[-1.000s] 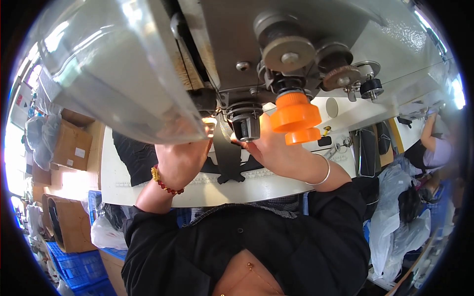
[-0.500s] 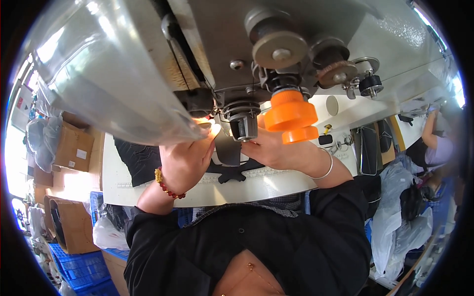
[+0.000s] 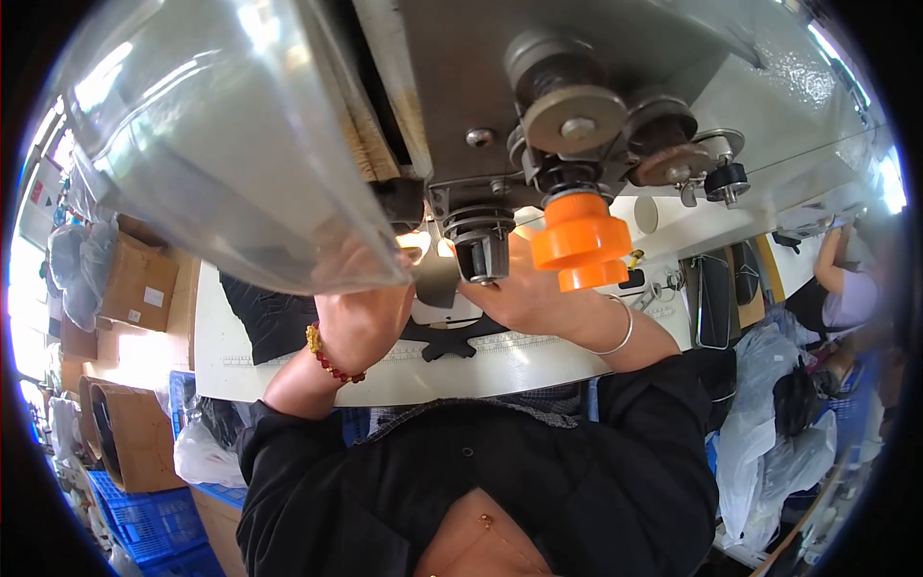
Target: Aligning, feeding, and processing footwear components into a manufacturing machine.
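Note:
Under the sewing machine's head [image 3: 461, 87], both my hands are close together at the lit needle area. My left hand [image 3: 363, 313], with a red and gold bead bracelet, has its fingers bunched; the clear plastic shield [image 3: 240, 173] blurs their tips. My right hand [image 3: 534, 296], with a silver bangle, has its fingers bent inward, partly behind the dark tension unit [image 3: 481, 245] and orange knobs [image 3: 582, 236]. What the fingertips press on is hidden. Between my hands is a smooth grey plate [image 3: 437, 288]. A black cut-out piece [image 3: 450, 344] lies just below it.
A folded black cloth [image 3: 260, 317] lies left on the white table [image 3: 288, 380], which has a ruler strip along it. Small scissors [image 3: 663, 287] lie to the right. Cardboard boxes [image 3: 144, 284] and blue crates [image 3: 149, 519] stand left, plastic bags [image 3: 755, 413] right. Another person [image 3: 851, 288] sits far right.
The machine head and shield appear slightly lower and to the right in the picture, as the view has shifted. Both hands stay at the needle area with little visible movement.

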The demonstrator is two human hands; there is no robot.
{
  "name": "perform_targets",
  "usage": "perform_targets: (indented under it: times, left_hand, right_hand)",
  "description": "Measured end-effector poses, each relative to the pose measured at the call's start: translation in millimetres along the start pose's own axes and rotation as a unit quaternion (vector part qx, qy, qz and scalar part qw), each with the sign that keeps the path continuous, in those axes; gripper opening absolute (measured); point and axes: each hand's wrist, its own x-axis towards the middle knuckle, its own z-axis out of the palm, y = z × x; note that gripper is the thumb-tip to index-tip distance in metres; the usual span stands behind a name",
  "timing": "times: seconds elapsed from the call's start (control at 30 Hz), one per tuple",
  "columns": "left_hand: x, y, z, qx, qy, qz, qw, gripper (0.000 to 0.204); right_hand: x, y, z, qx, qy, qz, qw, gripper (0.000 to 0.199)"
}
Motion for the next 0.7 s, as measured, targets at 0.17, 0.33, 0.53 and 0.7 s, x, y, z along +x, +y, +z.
perform_targets:
  times: [0.17, 0.33, 0.53, 0.7]
  left_hand:
    - [1, 4, 0, -0.012, -0.011, -0.024, 1.0, 0.026]
    - [18, 11, -15, -0.003, -0.03, -0.056, 0.998, 0.014]
    - [16, 18, -10, -0.006, 0.006, -0.007, 1.0, 0.032]
    - [19, 19, -11, 0.011, 0.015, 0.049, 0.999, 0.027]
  right_hand:
    - [3, 1, 1, 0.056, 0.039, 0.053, 0.996, 0.02]
    - [4, 10, -15, 0.037, -0.025, 0.069, 0.997, 0.025]
    - [0, 20, -11, 0.018, 0.0, 0.046, 0.999, 0.024]
    - [8, 17, -15, -0.011, 0.019, -0.016, 1.0, 0.027]
